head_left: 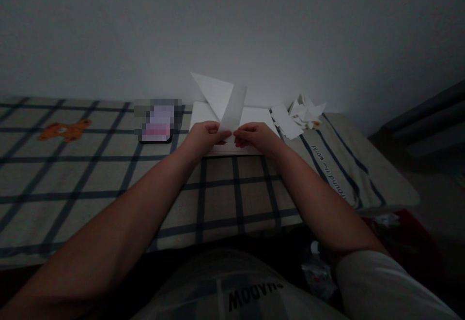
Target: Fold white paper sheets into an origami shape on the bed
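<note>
While the hands (204,137) (257,137) pinch its lower end, the white paper (232,109) spreads into what looks like 2 angular flaps (215,95).

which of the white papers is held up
The folded sheet with the pointed flap, pinched in the left hand, right hand at its lower end; the paper beneath, loose slip and paper heap lie on the cloth.

Looks like somebody's room at home tbh: checked cloth (220,206) with a cutesy orange bear (65,130) on it, plain grey wall (232,29) right behind, phone (158,125) sitting there, pretty dim light.
</note>
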A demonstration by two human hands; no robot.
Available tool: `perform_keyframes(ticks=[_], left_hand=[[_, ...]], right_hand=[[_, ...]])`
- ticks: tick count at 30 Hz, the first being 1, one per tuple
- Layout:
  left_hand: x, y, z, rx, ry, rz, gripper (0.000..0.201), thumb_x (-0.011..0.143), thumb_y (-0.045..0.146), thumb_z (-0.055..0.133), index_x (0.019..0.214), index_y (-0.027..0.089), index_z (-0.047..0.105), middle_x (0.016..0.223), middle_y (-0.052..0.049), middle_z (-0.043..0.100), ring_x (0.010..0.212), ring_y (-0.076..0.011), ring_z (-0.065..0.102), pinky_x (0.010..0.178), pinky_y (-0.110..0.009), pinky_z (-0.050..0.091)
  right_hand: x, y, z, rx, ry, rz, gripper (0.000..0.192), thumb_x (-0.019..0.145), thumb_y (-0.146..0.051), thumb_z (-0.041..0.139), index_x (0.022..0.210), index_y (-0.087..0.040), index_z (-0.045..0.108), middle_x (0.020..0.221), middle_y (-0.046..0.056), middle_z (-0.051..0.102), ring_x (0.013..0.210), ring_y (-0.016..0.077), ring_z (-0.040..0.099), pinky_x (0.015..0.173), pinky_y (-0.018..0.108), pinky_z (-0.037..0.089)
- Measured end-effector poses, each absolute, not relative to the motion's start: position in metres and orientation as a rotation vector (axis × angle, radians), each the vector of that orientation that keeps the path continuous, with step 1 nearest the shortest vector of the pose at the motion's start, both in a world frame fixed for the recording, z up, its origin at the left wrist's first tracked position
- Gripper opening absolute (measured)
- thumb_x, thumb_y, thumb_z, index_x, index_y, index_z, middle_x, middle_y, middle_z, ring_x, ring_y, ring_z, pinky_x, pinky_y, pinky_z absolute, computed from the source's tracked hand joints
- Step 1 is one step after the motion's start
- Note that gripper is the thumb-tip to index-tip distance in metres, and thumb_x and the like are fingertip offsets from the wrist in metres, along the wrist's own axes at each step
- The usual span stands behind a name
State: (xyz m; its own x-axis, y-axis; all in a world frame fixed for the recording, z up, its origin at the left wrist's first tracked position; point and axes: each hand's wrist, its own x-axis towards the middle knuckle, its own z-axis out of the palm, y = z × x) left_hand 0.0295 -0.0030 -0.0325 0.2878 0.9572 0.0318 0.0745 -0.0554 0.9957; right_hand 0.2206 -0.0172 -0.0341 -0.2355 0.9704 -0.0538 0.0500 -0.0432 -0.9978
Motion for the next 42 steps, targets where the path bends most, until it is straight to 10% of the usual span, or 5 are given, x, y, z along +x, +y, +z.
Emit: perform_keyframes(ticks=[42], left_hand=[[0.029,-0.005,-0.031,1.588,1.290,0.993,0.028,0.071,0.044,0.075,0.068,0.016,0.068,0.056,0.002,0.056,0.052,-0.0099,0.046,0.050,-0.023,0.034]], right_hand=[[0.221,-0.015,-0.040,-1.168,-1.395,1.073,0.028,0.075,-0.044,0.076,0.071,-0.017,0.069,0.063,0.002,0.069,0.057,0.0124,0.061,0.062,0.028,0.052]])
